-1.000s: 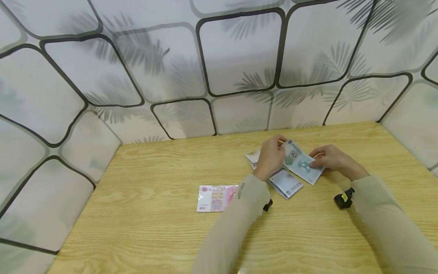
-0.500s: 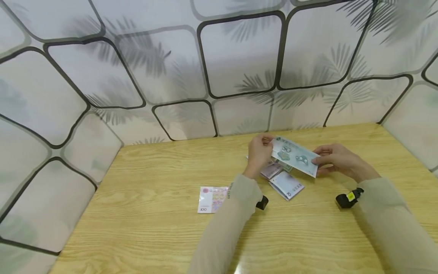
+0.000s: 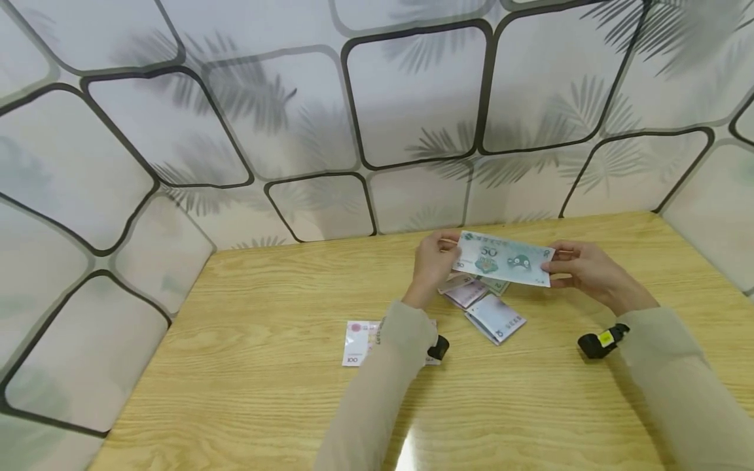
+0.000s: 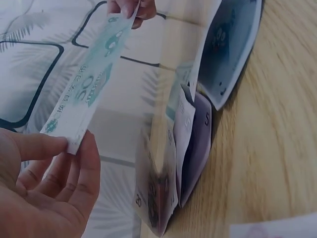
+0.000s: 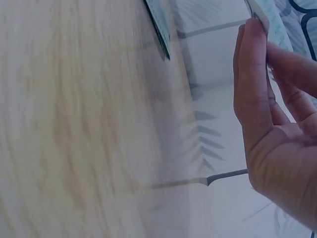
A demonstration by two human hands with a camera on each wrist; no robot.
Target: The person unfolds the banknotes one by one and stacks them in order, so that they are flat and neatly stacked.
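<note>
A green 50 banknote (image 3: 501, 259) is stretched out flat between both hands, above the table. My left hand (image 3: 432, 261) pinches its left end between thumb and fingers, which the left wrist view shows closely on the banknote (image 4: 91, 82). At the other end my right hand (image 3: 589, 271) pinches the right edge. Beneath lie several folded banknotes: a bluish-white one (image 3: 496, 318), a purple one (image 3: 468, 292) marked 5 in the left wrist view, and a green one (image 3: 495, 285) partly hidden. A pink 100 banknote (image 3: 356, 343) lies flat, partly covered by the left sleeve.
The wooden table (image 3: 247, 392) ends at a patterned wall covering (image 3: 412, 98) at the back, with more at both sides. A black wrist camera (image 3: 602, 341) with a yellow label hangs at the right wrist, another black one (image 3: 438, 348) at the left.
The 50 banknote, folded and low over the pile a second ago, has been opened out and raised. The left hand has moved left, uncovering the folded notes beneath.
</note>
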